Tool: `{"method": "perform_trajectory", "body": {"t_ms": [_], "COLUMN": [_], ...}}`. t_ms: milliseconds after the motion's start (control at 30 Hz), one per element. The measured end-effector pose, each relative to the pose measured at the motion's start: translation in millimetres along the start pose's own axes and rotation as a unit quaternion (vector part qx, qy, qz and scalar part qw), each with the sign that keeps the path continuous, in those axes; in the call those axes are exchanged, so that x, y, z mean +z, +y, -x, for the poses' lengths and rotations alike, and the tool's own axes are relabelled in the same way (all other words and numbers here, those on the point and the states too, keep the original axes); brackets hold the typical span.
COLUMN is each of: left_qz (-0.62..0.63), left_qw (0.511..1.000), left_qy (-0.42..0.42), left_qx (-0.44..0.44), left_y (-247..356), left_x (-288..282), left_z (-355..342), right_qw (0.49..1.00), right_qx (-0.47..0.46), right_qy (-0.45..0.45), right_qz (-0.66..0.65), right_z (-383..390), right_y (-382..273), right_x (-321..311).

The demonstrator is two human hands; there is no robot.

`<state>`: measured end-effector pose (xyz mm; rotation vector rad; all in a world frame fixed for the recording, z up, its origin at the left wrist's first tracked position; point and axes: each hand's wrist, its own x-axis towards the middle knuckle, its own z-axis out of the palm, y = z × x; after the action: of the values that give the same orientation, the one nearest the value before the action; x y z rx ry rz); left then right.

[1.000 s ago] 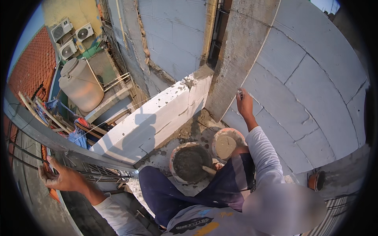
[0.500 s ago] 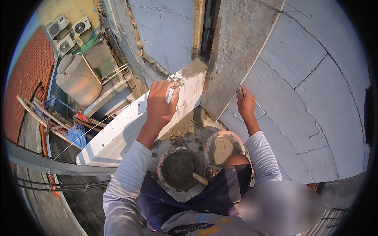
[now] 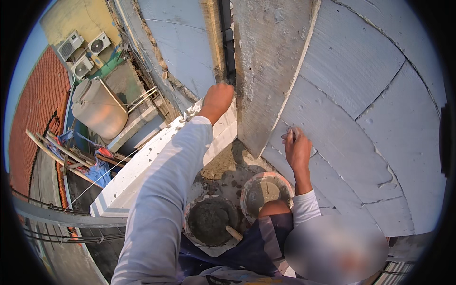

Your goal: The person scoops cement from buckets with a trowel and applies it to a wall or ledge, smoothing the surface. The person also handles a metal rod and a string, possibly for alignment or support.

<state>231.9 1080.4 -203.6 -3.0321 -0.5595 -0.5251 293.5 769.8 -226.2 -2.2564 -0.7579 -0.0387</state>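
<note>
My left hand [image 3: 218, 100] reaches to the far end of a low white block wall [image 3: 142, 178], by the foot of a grey concrete column [image 3: 266, 61]. Its fingers are curled, and whatever they may hold is hidden under the hand. My right hand [image 3: 297, 147] is closed in a pinch in front of the pale block wall [image 3: 342, 137] at the right; I cannot make out what is between the fingers. Between my arms stand a bucket of dark wet mortar [image 3: 209, 221] with a wooden handle [image 3: 233, 232] sticking out, and a bucket of greyish liquid [image 3: 266, 192].
Beyond the low wall lies a drop toward a beige water tank [image 3: 99, 111], bamboo poles [image 3: 61, 152] and a tiled roof [image 3: 40, 114]. A metal rail [image 3: 71, 216] curves along the left. Spilled mortar [image 3: 221, 166] covers the floor ahead. A blurred round shape [image 3: 337, 249] is at lower right.
My left hand has moved forward and right along the low wall to its end by the column, its fingers now curled under. My right hand has shifted slightly nearer me, still pinched.
</note>
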Motion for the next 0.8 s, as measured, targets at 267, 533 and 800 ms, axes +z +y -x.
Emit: {"method": "perform_trajectory", "body": {"t_ms": [267, 533, 800], "left_qz": [0.09, 0.048, 0.039], "left_qw": [0.995, 0.989, 0.976], "left_qy": [0.007, 0.043, 0.099], "left_qx": [-0.036, -0.136, -0.19], "left_y": [-12.8, -25.1, -67.4], "left_x": [0.3, -29.1, -58.3], "left_z": [-24.8, -35.2, -5.6], "right_qw": [0.957, 0.966, 0.98], "right_qx": [0.062, 0.099, -0.058], "right_qy": [0.057, 0.041, 0.032], "right_qz": [-0.277, -0.236, -0.185], "right_z": [-2.7, -4.0, -3.2], "right_y": [6.2, -3.7, -37.4], "right_x": [35.7, 40.4, 44.7]}}
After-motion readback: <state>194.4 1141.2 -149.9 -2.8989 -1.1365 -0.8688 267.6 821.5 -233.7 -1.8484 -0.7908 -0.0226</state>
